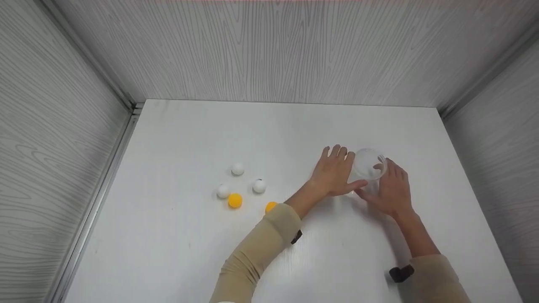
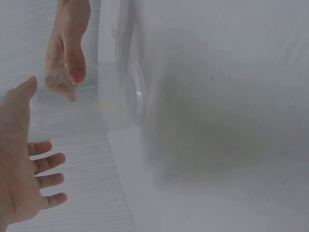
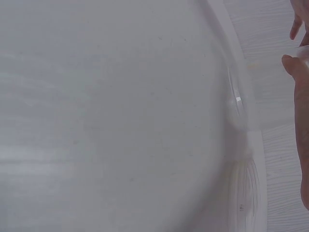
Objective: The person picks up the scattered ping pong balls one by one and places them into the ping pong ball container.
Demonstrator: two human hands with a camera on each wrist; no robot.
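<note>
A clear plastic jar (image 1: 367,162) stands on the white table, right of the middle in the head view. My left hand (image 1: 335,171) is against its left side, fingers stretched out straight; the left wrist view has its thumb at the upper rim. On the other side, my right hand (image 1: 392,191) holds the jar, with thumb and bent fingers about its wall. Both thumbs nearly meet at the near side. A clear ridged round piece, like a lid (image 3: 244,198), lies beside the jar's base; in the head view the right hand hides it.
Three white balls (image 1: 259,186) and two orange balls (image 1: 235,200) lie left of the hands. The left sleeve (image 1: 257,248) partly covers one orange ball (image 1: 270,206). Wood-grain panels (image 1: 261,50) enclose the table at the back and sides.
</note>
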